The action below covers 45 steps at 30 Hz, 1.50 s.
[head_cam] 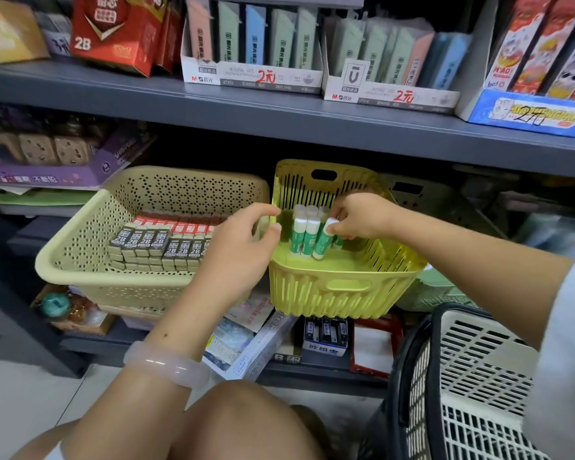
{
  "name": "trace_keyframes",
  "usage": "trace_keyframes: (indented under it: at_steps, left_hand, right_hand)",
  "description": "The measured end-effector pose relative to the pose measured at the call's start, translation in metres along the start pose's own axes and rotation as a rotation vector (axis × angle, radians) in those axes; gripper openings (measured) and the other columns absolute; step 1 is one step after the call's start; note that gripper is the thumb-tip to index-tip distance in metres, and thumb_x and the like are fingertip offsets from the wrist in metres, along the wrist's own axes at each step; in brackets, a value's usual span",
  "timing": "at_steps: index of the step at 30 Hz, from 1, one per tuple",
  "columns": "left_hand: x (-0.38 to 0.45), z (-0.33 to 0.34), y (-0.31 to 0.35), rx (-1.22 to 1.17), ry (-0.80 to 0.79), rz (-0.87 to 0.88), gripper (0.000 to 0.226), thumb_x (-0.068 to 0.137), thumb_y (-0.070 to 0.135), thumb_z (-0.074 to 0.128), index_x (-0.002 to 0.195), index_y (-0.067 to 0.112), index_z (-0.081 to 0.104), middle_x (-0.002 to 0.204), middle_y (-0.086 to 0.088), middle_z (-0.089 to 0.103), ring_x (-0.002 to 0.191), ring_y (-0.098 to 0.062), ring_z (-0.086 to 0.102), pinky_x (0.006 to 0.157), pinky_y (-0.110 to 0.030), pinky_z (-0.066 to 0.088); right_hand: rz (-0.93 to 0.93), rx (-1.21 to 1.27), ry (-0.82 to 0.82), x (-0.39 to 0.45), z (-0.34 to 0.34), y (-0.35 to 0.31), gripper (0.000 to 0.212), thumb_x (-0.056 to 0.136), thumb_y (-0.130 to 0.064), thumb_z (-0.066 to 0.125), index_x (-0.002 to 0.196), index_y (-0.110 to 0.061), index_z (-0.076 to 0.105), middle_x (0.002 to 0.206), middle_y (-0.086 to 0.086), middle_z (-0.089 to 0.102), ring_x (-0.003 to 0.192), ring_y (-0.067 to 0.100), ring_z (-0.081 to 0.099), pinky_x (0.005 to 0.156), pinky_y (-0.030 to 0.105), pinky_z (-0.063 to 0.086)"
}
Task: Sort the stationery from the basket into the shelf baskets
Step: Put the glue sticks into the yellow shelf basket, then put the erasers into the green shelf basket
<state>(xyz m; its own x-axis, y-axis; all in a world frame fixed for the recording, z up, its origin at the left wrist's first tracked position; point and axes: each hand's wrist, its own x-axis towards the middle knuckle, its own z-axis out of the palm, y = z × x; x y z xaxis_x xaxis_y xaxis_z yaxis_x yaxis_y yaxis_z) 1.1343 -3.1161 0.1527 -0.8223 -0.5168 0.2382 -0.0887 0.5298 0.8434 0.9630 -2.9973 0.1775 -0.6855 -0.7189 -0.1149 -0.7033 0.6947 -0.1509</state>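
Several glue sticks (pixel 304 239) stand in yellow basket (pixel 346 288); right hand (pixel 362 215) pinches a tilted glue stick (pixel 324 242), left hand (pixel 243 237) grips the basket's left rim; carry basket (pixel 478 360) contents hidden.

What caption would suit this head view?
Right hand holds a glue stick in the yellow basket; left hand grips its rim.

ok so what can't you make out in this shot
Head view:
1. Count of glue sticks in the yellow basket: the right hand, pinching one, covers some.
2. Contents of the floor basket: cut by the lower right edge.
3. The grey basket behind: dark, blurred.
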Motion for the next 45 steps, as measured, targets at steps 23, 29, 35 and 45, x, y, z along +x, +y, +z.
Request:
trace_keyframes:
  at_steps: [23, 29, 35, 45]
  left_hand:
    - [-0.070, 0.033, 0.067, -0.112, -0.002, 0.322, 0.029, 0.091, 0.014, 0.050, 0.091, 0.042, 0.055, 0.098, 0.023, 0.058, 0.095, 0.011, 0.050, 0.078, -0.003, 0.038]
    - [-0.112, 0.111, 0.090, 0.002, -0.339, 0.447, 0.020, 0.093, 0.012, 0.048, 0.105, 0.017, 0.063, 0.094, 0.014, 0.053, 0.092, 0.000, 0.048, 0.080, -0.007, 0.034]
    - [-0.154, 0.180, 0.082, 0.266, -0.843, 0.511, 0.026, 0.097, 0.022, 0.041, 0.118, 0.019, 0.057, 0.115, 0.005, 0.056, 0.108, -0.011, 0.048, 0.087, -0.020, 0.033]
    - [-0.157, 0.196, 0.064, 0.734, -0.919, 0.562, 0.032, 0.096, 0.042, 0.034, 0.124, 0.032, 0.046, 0.123, 0.008, 0.055, 0.109, -0.015, 0.053, 0.080, -0.034, 0.041]
  right_hand:
    - [-0.239, 0.341, 0.098, -0.147, -0.028, 0.031, 0.006, 0.085, -0.023, 0.063, 0.090, -0.025, 0.067, 0.069, -0.016, 0.063, 0.062, -0.006, 0.058, 0.059, 0.004, 0.040]
    - [-0.097, 0.330, -0.073, -0.214, 0.021, 0.089, 0.006, 0.087, -0.018, 0.061, 0.088, -0.023, 0.062, 0.063, -0.017, 0.055, 0.054, -0.010, 0.052, 0.055, 0.005, 0.037]
    - [0.023, 0.158, -0.398, -0.275, 0.097, 0.154, 0.025, 0.089, -0.023, 0.057, 0.112, -0.015, 0.059, 0.087, -0.008, 0.059, 0.077, 0.006, 0.051, 0.065, 0.015, 0.033]
    - [0.100, 0.026, -0.874, -0.346, 0.182, 0.218, 0.061, 0.084, -0.033, 0.065, 0.136, -0.017, 0.036, 0.134, 0.010, 0.038, 0.120, 0.025, 0.042, 0.098, 0.033, 0.039]
